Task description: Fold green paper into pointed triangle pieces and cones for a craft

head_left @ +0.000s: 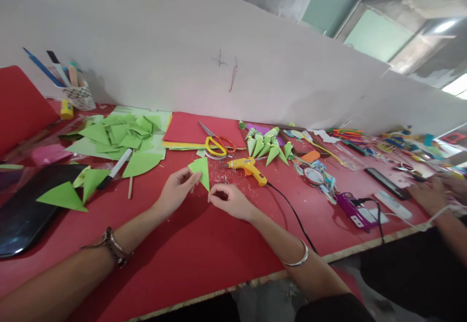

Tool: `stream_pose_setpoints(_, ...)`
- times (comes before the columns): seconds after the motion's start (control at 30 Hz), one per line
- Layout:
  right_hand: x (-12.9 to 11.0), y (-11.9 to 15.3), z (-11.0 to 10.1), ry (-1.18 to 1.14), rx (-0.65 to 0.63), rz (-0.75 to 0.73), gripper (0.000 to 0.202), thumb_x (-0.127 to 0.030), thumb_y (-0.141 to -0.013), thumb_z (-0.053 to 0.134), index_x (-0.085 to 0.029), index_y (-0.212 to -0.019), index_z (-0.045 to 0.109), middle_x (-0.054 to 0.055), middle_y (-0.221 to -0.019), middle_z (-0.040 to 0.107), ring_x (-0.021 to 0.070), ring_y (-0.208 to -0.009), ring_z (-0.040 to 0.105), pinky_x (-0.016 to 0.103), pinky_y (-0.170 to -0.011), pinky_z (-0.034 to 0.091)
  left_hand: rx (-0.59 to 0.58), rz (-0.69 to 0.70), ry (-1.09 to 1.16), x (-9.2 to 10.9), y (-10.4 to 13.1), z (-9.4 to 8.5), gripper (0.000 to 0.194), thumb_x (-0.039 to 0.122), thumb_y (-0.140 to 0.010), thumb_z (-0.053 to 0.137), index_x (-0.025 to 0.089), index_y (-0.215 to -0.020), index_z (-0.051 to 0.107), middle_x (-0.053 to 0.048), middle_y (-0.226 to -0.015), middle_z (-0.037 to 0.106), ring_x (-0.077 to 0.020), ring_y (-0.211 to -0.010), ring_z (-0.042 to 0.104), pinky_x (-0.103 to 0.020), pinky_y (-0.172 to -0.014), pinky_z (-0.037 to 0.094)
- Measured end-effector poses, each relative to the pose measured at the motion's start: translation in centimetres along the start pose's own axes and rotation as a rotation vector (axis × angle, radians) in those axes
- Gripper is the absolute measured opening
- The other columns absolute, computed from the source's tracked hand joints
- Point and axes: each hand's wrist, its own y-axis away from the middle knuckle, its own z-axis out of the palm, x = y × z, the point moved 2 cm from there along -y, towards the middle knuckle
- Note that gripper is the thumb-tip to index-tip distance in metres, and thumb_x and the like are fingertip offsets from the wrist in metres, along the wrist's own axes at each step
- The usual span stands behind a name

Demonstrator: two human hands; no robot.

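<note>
Between my two hands is a green paper piece (201,167), pointed at its lower end. My left hand (178,188) pinches its left side between thumb and fingers. At the lower tip, the thumb and forefinger of my right hand (233,201) close on the paper. A yellow hot glue gun (250,167) lies just beyond my right hand, its black cord trailing toward the table edge. Yellow- and red-handled scissors (216,146) rest behind the paper. Several rolled green paper cones (268,147) lie together farther back.
Cut green paper pieces (120,132) are heaped at back left, near a pen cup (79,97). A black tray (22,215) lies at far left. On the right are a purple power strip (355,211) and another person's hand (430,194). A white partition (164,44) stands behind.
</note>
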Motion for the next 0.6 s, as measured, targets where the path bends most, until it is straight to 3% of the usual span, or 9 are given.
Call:
stream_pose_setpoints(0.43, -0.07, 0.07, 0.01, -0.051, -0.046, 0.050, 0.021, -0.024, -0.084, 0.040, -0.016, -0.082, 0.060, -0.002, -0.060, 0.049, 0.0077, -0.055, 0.045, 0.019, -0.053, 0.035, 0.045, -0.028, 0.080, -0.69, -0.36, -0.48, 0.031, 0.042, -0.074, 0.055, 0.016, -0.058, 0.046, 0.007, -0.048, 0.043, -0.0064, -0.045, 0.038, -0.019, -0.047, 0.031)
stream_pose_setpoints(0.6, -0.25, 0.05, -0.07, -0.025, 0.009, 0.021, 0.010, -0.022, -0.078, 0.049, -0.016, -0.077, 0.056, -0.002, -0.066, 0.051, 0.0084, -0.058, 0.045, 0.020, -0.055, 0.036, 0.031, -0.038, 0.079, -0.64, -0.29, -0.38, 0.031, 0.041, -0.073, 0.056, 0.016, -0.057, 0.046, 0.007, -0.047, 0.042, -0.0061, -0.044, 0.037, -0.018, -0.045, 0.030)
